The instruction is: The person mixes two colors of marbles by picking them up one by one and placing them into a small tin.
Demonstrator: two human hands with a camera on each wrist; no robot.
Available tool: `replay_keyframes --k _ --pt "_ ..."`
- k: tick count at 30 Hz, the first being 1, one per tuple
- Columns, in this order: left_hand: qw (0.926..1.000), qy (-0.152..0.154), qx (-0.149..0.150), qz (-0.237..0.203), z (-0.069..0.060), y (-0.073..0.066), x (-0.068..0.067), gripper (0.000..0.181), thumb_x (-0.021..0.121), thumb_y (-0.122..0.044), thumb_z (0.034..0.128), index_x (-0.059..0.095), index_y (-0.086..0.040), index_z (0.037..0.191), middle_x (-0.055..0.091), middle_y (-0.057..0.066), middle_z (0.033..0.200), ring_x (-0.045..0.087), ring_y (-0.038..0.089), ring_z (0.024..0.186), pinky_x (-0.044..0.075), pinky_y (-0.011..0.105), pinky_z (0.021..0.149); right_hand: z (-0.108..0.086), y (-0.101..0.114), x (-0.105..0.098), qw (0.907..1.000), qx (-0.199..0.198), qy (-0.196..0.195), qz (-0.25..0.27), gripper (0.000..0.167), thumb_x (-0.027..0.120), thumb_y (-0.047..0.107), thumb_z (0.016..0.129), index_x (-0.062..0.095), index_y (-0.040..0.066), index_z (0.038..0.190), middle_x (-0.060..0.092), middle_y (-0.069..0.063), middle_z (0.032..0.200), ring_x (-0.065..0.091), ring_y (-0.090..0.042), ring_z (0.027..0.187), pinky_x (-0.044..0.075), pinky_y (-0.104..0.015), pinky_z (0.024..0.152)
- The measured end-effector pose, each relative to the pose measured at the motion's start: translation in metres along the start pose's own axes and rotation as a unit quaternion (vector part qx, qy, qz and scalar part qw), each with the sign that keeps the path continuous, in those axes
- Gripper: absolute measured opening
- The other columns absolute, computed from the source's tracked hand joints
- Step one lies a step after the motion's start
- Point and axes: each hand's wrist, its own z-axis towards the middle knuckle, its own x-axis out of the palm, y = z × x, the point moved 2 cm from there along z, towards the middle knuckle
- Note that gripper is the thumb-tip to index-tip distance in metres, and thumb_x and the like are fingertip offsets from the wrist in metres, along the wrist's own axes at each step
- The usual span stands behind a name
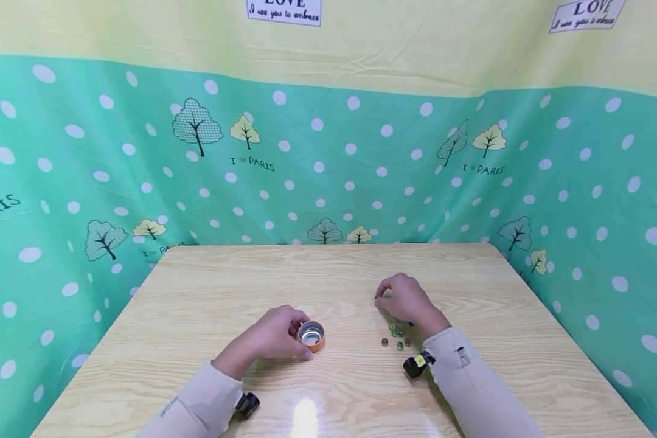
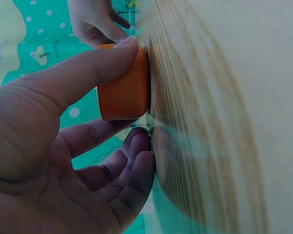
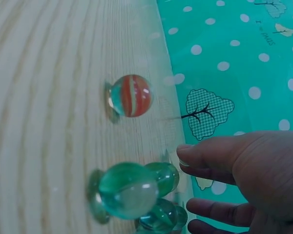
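Note:
My left hand [image 1: 278,333] grips a small round orange tin [image 1: 318,347] between thumb and fingers. Its silver inside faces up, with a small reddish thing at the bottom. In the left wrist view the thumb lies along the tin's orange wall [image 2: 122,95], which stands on the table. Farther right, my right hand [image 1: 407,299] pinches a small dark greenish thing at its fingertips, apparently a marble, mostly hidden. Just nearer than that hand lie several glass marbles [image 1: 400,345]. The right wrist view shows a red-striped marble [image 3: 132,96] and clustered green marbles [image 3: 128,191].
Both hands work over a light wood-grain table [image 1: 224,274]. A green and yellow cloth [image 1: 328,152] with white dots and trees hangs behind it and along both sides. Dark wrist cameras [image 1: 414,367] sit at the sleeve cuffs.

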Motion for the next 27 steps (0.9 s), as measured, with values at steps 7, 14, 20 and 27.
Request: replay_keyframes --k 7,14,20,27 --pt "0.9999 -0.001 0.009 -0.005 0.000 0.000 0.000 0.055 0.098 -0.028 0.0685 0.072 -0.011 0.114 0.065 0.002 0.099 0.058 0.018 0.088 0.050 0.038 0.078 -0.003 0.007 -0.002 0.9999 -0.001 -0.002 0.015 0.006 0.078 0.024 0.092 0.077 0.020 0.089 0.069 -0.005 0.112 0.055 -0.019 0.077 0.046 -0.034 0.066" --pt "0.9999 0.001 0.011 -0.007 0.000 0.000 0.000 0.054 0.098 -0.027 0.0686 0.072 -0.011 0.114 0.065 0.002 0.099 0.058 0.018 0.088 0.050 0.038 0.078 -0.004 0.012 -0.002 0.9997 -0.005 -0.008 0.022 0.006 0.077 0.023 0.093 0.077 0.017 0.092 0.068 -0.006 0.117 0.054 -0.018 0.072 0.046 -0.034 0.067" --pt "1.0000 0.001 0.009 -0.003 0.000 0.000 0.000 0.055 0.098 -0.028 0.0690 0.072 -0.010 0.115 0.065 0.002 0.099 0.058 0.018 0.089 0.050 0.038 0.078 -0.004 0.013 0.000 0.9996 -0.009 -0.008 0.025 0.008 0.077 0.026 0.093 0.077 0.018 0.092 0.066 -0.007 0.120 0.056 -0.019 0.071 0.047 -0.034 0.064" --pt "1.0000 0.001 0.007 0.001 0.000 -0.001 -0.001 0.056 0.098 -0.029 0.0688 0.072 -0.010 0.115 0.064 0.001 0.099 0.057 0.019 0.089 0.049 0.038 0.078 -0.006 0.016 -0.001 0.9995 -0.025 -0.017 0.011 0.007 0.078 0.028 0.091 0.077 0.021 0.090 0.064 -0.010 0.125 0.056 -0.026 0.107 0.047 -0.044 0.093"
